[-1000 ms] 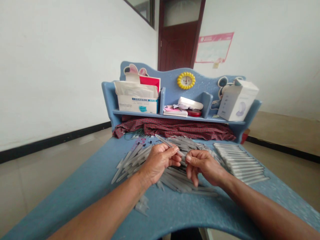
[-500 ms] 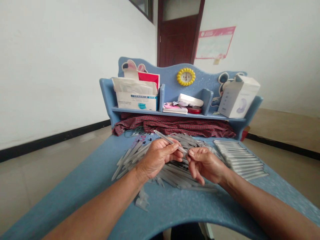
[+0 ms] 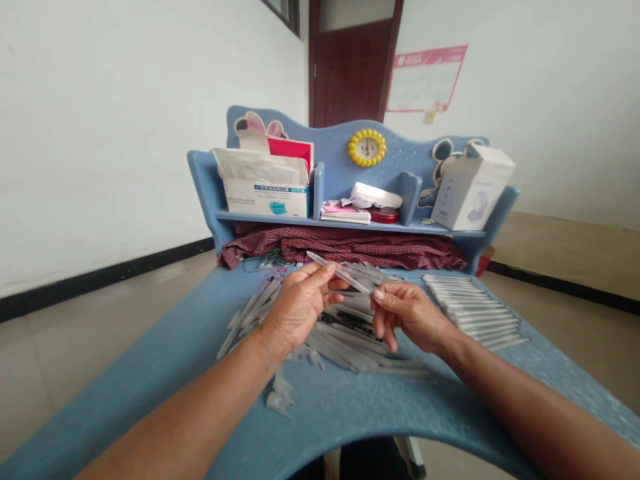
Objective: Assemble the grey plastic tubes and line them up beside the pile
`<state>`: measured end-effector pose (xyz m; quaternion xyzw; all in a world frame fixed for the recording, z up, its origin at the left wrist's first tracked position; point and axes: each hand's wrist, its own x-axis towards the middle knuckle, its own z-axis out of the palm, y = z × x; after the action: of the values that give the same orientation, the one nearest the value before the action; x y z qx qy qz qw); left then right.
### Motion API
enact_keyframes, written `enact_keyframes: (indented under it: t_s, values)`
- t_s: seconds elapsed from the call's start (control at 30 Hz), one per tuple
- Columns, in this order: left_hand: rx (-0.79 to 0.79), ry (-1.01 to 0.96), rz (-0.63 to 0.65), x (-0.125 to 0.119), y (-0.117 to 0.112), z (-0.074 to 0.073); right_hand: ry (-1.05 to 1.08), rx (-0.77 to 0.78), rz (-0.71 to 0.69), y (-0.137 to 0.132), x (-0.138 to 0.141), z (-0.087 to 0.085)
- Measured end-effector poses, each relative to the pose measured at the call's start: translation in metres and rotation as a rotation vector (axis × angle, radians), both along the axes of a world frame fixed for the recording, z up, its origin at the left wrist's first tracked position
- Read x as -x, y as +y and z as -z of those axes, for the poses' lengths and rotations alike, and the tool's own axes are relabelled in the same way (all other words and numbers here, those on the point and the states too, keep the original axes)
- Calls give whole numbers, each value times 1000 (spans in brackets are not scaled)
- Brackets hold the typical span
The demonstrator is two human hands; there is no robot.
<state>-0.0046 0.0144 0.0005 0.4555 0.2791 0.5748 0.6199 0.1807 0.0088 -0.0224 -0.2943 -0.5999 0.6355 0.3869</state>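
Observation:
My left hand [image 3: 297, 308] and my right hand [image 3: 407, 317] meet over the middle of a blue table [image 3: 190, 360]. Between them they hold one thin grey plastic tube [image 3: 340, 273], tilted up to the left. My left fingers loosely cradle its upper part. My right thumb and forefinger pinch its lower end. Under both hands lies a loose heap of several like tubes [image 3: 340, 343]. A tidy row of the same tubes [image 3: 473, 310] lies side by side to the right.
A blue shelf unit [image 3: 350, 230] stands at the back with a box of masks [image 3: 265, 190], a white carton [image 3: 470, 190], a yellow clock [image 3: 367, 147] and papers. A red checked cloth [image 3: 350, 245] lies beneath it. A few small caps [image 3: 279, 397] sit near the table's front edge.
My left hand has loosened its fingers round the tube and the tube has risen a little. The view has shifted slightly; the hands stay together over the heap.

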Motion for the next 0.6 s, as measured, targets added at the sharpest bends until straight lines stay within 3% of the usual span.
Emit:
enact_keyframes:
  t_s: [0.2, 0.43, 0.6]
  values:
    - [-8, -27, 12, 2, 0, -5, -173, -103, 6, -1, -3, -6]
    - [25, -70, -85, 11, 7, -13, -302, -292, 304, 20, -34, -20]
    - [46, 14, -124, 12, 8, -14, -338, -353, 452, 31, -50, -25]
